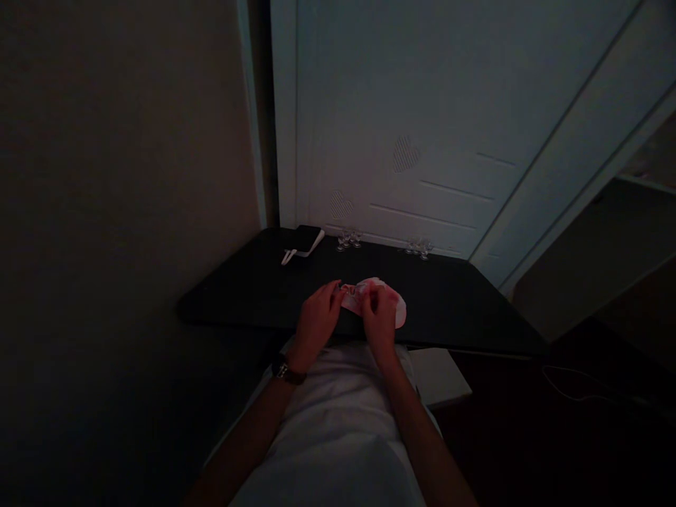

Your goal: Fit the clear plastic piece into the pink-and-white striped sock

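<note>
Both hands meet near the front edge of a black tabletop (pixel 248 285). My left hand (pixel 318 317) is closed in a pinch at the left end of a small, clear, shiny piece (pixel 352 289). At its right end, my right hand (pixel 379 320) also pinches, thumb and fingertips together. The dim light hides the piece's exact kind. Beneath the fingers lies a flat pink-and-white item (pixel 401 312) with a rounded edge, partly covered by my right hand. A dark watch (pixel 288 372) is on my left wrist.
Two clusters of small clear pieces, a left cluster (pixel 349 239) and a right cluster (pixel 419 247), stand along the table's back edge. A dark, flat device with a white edge (pixel 305 240) lies back left. Behind rises a pale panel (pixel 448 91). A white box-like object (pixel 441 377) sits below the front edge.
</note>
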### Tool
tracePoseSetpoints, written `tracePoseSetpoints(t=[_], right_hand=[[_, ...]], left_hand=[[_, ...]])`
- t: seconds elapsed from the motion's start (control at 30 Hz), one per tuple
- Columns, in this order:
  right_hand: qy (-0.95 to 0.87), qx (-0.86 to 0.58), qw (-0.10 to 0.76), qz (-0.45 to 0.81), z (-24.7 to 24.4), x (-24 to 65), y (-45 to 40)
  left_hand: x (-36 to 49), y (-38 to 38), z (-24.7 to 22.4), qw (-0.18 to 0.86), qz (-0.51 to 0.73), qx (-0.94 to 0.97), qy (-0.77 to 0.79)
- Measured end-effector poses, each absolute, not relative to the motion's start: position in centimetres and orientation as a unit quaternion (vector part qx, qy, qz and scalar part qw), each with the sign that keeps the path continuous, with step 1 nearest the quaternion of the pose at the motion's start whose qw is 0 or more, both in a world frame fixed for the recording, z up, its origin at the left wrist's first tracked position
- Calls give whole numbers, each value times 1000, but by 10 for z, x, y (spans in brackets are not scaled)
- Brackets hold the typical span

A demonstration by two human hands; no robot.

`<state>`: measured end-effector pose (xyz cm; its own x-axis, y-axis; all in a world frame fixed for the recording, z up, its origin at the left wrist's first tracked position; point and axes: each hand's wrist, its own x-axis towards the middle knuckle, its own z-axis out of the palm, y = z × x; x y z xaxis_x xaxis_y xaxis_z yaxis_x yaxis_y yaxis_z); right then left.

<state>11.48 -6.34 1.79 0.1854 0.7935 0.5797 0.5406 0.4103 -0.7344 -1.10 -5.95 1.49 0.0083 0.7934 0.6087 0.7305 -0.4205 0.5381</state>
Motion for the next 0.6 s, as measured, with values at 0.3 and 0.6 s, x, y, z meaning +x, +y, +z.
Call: tracePoseSetpoints(t=[0.3,0.6], right_hand=[[-629,-523,564,111,18,115,-63],[-630,-515,568,122,17,114,-64]], left_hand=[[-10,-60,16,30,465,706,533],[-10,-65,22,52,463,712,526]])
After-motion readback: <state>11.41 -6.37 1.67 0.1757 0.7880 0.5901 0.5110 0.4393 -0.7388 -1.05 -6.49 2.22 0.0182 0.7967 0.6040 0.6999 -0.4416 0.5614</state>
